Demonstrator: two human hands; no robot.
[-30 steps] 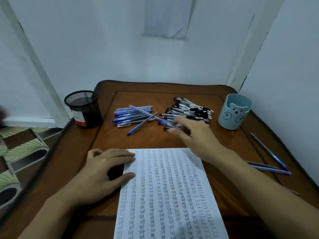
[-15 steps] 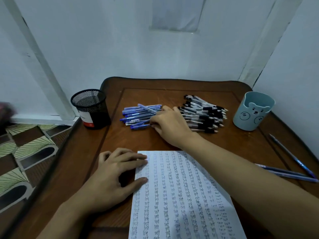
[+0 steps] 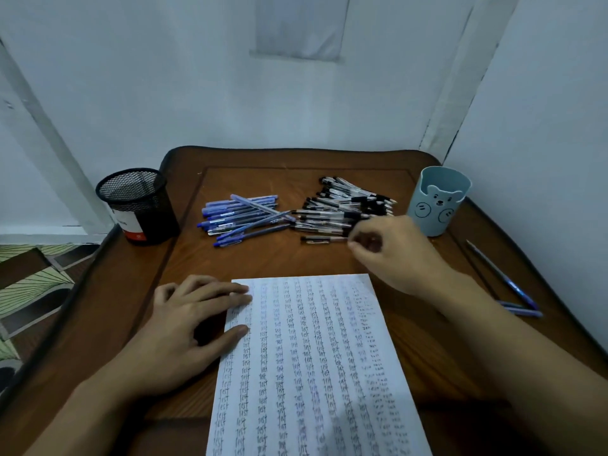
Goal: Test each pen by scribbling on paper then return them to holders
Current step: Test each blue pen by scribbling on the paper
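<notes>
Shows left hand (image 3: 184, 327) flat on paper (image 3: 312, 373), right hand (image 3: 391, 255) curled at black pen (image 3: 322, 239), grip unclear; mesh holder (image 3: 138, 205) centre left, cup (image 3: 437, 202) centre right.

A brown wooden table (image 3: 279, 258) sits in a corner of pale walls (image 3: 164, 77). Green-patterned floor tiles (image 3: 33, 284) lie at left

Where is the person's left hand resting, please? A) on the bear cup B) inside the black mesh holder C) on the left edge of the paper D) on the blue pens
C: the left hand lies flat, with its fingertips on the left edge of the paper.
</notes>
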